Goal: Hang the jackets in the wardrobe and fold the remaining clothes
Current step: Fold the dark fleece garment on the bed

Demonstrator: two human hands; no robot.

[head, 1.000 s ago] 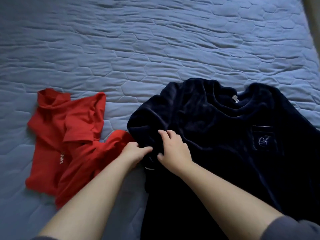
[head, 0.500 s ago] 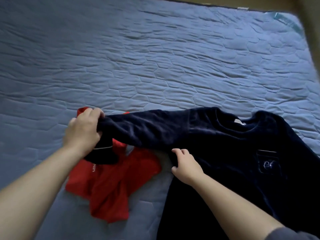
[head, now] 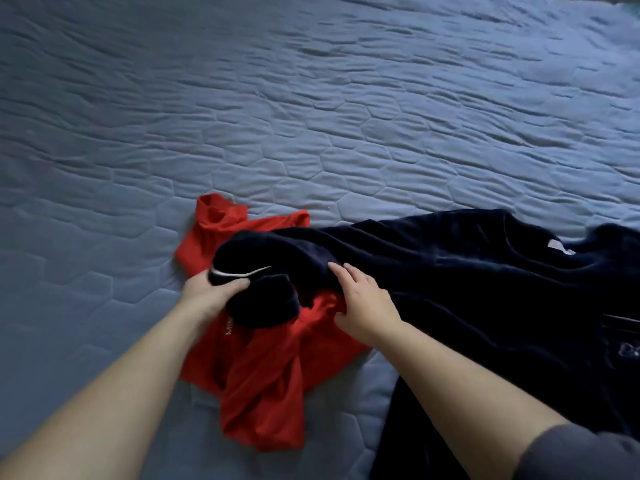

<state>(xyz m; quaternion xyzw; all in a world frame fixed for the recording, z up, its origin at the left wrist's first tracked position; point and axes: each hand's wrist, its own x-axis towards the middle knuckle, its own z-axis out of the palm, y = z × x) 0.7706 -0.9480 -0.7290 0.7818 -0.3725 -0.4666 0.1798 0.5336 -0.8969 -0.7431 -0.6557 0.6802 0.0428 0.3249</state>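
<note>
A navy top (head: 485,289) lies with its sleeve (head: 277,244) across a red shirt (head: 263,375) on the bed (head: 311,116).
The left hand (head: 207,296) grips the cuff (head: 242,273); the right hand (head: 363,303) lies flat-fingered on the sleeve. Folding now would likely snag the red shirt underneath and drag it along.

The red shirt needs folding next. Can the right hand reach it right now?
Probably yes: the right hand rests on the navy sleeve directly beside exposed red shirt fabric, though that sleeve drapes across the shirt's upper part.
</note>
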